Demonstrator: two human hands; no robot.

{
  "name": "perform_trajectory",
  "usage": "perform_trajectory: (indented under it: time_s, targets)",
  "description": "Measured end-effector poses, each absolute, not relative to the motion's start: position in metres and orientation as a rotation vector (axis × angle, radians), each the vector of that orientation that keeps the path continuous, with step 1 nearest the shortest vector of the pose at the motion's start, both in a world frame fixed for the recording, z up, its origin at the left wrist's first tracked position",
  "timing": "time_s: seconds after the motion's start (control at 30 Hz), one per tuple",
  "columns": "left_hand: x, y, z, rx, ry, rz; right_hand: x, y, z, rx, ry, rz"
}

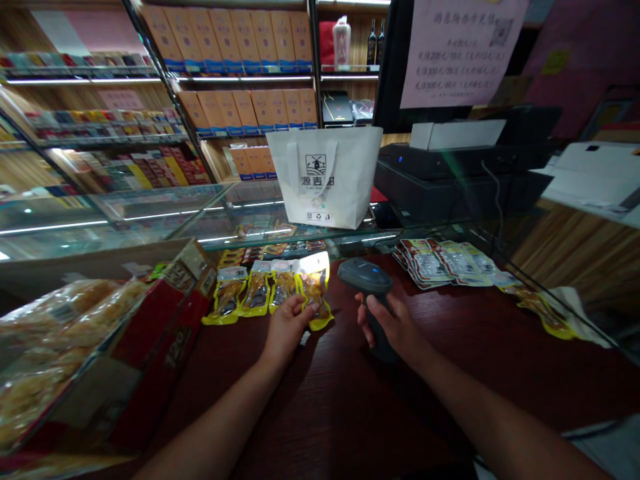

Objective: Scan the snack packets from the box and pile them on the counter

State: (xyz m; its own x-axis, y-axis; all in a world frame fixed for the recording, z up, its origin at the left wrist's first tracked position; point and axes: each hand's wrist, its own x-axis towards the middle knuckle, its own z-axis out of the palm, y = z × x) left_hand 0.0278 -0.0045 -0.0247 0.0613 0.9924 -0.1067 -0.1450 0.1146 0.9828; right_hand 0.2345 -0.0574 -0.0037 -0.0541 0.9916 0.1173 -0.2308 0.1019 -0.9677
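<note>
- Our left hand (pixel 289 325) pinches the lower part of the nearest yellow-edged packet (pixel 313 280), thumb and fingers together; this packet lies at the right end of a short row on the tabletop (pixel 345 407).
- Our right hand (pixel 393 327) wraps the handle of a scanner (pixel 367 275), whose head is near the packet but apart from it; we cannot tell whether the trigger is pressed.
- We judge it best to grip the packet by its margin, so our fingertips leave any printed code uncovered; we cannot make one out here.
- The glossy film likely throws glare, so a slight tilt of the packet or scanner should help us, with our wrist loose.
- The packets look pliable and lumpy, with clear windows over brown food and yellow borders; the other three packets (pixel 256 293) lie side by side.
- The scanner looks like hard, dark plastic, with a rounded head and a blue light.
- Beneath, we see smooth, dark reddish wood grain; at our left, a cardboard box (pixel 167 347) holds crinkly, clear-wrapped goods (pixel 75 313).
</note>
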Motion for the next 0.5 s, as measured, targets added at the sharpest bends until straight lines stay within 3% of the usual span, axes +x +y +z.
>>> perform_trajectory:
  time_s: [0.5]
  targets:
    - [0.013,0.009,-0.028,1.144,1.164,1.29,0.235,-0.057,-0.005,-0.959,-1.097,1.277]
